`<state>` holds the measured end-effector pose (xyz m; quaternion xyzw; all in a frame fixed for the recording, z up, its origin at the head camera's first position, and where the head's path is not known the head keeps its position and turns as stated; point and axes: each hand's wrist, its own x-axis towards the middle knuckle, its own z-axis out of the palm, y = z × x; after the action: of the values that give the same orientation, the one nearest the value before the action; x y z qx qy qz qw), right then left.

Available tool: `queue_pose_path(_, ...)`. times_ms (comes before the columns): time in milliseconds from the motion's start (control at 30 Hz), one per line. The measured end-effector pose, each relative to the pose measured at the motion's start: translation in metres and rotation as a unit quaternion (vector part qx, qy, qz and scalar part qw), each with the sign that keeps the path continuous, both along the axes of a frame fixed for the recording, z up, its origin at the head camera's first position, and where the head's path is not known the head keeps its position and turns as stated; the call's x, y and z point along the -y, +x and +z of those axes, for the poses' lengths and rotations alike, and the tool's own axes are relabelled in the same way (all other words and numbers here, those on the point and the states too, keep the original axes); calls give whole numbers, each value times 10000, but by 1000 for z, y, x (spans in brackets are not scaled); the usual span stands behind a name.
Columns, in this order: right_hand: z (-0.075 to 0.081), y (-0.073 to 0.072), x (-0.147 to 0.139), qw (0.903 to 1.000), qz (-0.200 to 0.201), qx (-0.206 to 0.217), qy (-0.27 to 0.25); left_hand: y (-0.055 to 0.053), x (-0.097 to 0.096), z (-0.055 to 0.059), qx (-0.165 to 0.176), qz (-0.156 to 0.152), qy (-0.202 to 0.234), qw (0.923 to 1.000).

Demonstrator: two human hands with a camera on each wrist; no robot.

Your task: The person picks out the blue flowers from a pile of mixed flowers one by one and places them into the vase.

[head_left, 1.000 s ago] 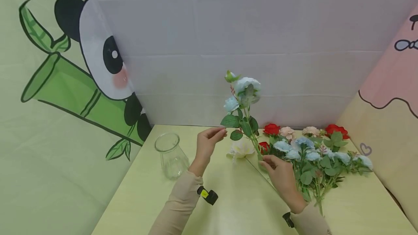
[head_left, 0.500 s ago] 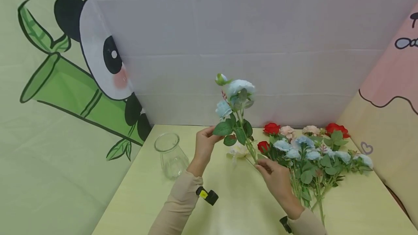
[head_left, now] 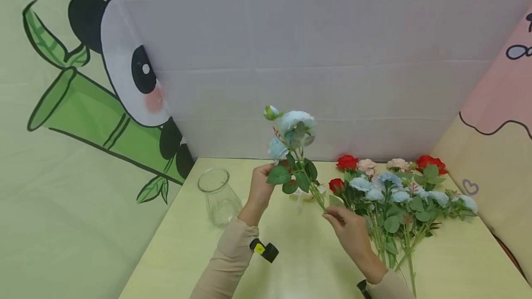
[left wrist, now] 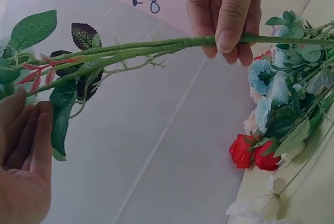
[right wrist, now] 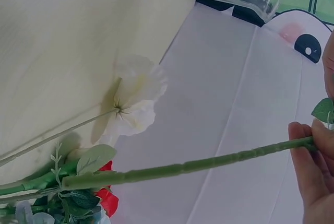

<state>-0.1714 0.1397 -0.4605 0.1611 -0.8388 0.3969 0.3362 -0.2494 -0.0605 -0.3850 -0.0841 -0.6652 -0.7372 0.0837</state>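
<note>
A light-blue artificial flower spray (head_left: 296,121) with green leaves is held up above the table, tilted left. My right hand (head_left: 351,232) pinches its stem between thumb and fingers; the right wrist view shows the bare lower stem (right wrist: 182,168) running out past this hand (right wrist: 315,172). My left hand (head_left: 261,188) is up at the leaves and lower bloom, its fingertips partly hidden behind them in the head view. In the left wrist view, the left hand (left wrist: 26,156) has its fingers extended beside the leaves and upper stem (left wrist: 120,54), with thumb and fingers apart.
A clear glass vase (head_left: 220,197) stands at the table's left. Several blue, red and pink artificial flowers (head_left: 399,197) lie heaped on the right. A white flower (right wrist: 133,104) lies on the table (head_left: 187,253) behind the held spray. A fabric backdrop (head_left: 311,50) borders the table.
The blue flower spray has moved left and down with my right hand, bringing its leaves and lower bloom to my left hand. The left hand has stayed nearly in place.
</note>
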Motion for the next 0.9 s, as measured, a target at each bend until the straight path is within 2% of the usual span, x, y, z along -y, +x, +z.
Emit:
queue_pose_path(100, -2, -1, 0, 10000, 58, 27, 29, 1, 0, 0, 21, -35, -85, 10000)
queue_pose_path(333, -6, 0, 2, 9989, 376, 286, -44, 6, 0, 2, 6, -347, -171, 9993)
queue_pose_path(600, -9, 1, 4, 9973, 370, 622, -113, 6, 0, -2, 175, -214, -168, 9995)
queue_pose_path(700, -8, 1, 5, 9967, 381, 712, -131, 7, 0, 0, 187, -90, -145, 9997)
queue_pose_path(800, -7, 1, 5, 9953, 441, 835, -195, 7, 0, 3, 111, -41, -139, 9998)
queue_pose_path(900, -8, 0, 3, 9931, 443, 1039, -328, 7, 1, 4, -13, -145, -127, 9998)
